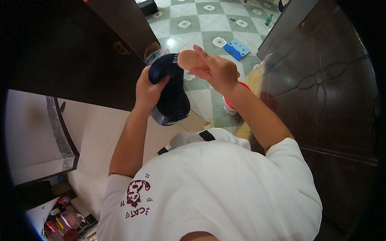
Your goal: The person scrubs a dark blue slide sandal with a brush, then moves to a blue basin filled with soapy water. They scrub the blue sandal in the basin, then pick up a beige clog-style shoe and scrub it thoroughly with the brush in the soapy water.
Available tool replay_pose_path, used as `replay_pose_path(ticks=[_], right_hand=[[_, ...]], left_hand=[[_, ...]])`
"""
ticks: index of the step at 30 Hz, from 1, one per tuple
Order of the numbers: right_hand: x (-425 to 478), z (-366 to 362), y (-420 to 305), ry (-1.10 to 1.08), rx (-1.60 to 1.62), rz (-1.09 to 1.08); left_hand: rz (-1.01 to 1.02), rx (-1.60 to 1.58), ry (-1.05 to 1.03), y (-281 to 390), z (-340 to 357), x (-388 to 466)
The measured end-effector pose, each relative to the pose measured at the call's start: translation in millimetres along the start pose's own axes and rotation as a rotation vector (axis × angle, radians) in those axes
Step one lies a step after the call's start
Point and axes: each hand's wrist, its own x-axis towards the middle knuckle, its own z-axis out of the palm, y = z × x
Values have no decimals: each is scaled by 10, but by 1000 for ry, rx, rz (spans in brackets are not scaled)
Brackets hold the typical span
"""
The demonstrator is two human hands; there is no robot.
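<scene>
A dark blue shoe or boot is in my left hand, the thumb lying across it and the fingers round its far side. My right hand grips a brush with a pinkish-tan oval back, its index finger stretched along the back. Pale bristles at the brush's left edge meet or nearly meet the upper right edge of the footwear. Just beyond the footwear sits a patterned, light-coloured item, partly hidden.
Dark wooden doors stand at the left and right. A red-rimmed container is partly behind my right forearm. Farther off on the tiled floor lie a blue folder or box and a green bottle. Assorted items fill the lower left.
</scene>
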Motion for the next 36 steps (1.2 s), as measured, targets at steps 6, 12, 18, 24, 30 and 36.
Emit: replay_pose_path(ticks=[6,12,18,24,30,36], right_hand=[[51,90,-277,101,43,-72],[117,7,-262,49,21,-213],[164,18,-212,15,-34,-258],[347,-62,-380,89,43,-283],[238,-23,-102,-50,4,-205],[301,-144,-538,-13,82,-329]], left_hand=[[-38,-176,89,243,83,37],[-70,-286,46,101,-6,-16],[-61,-396,96,247,-111,84],[-82,-314,115,110,-104,-45],[23,6,133,118,-189,-96],[135,69,74,-85,-142,-122]])
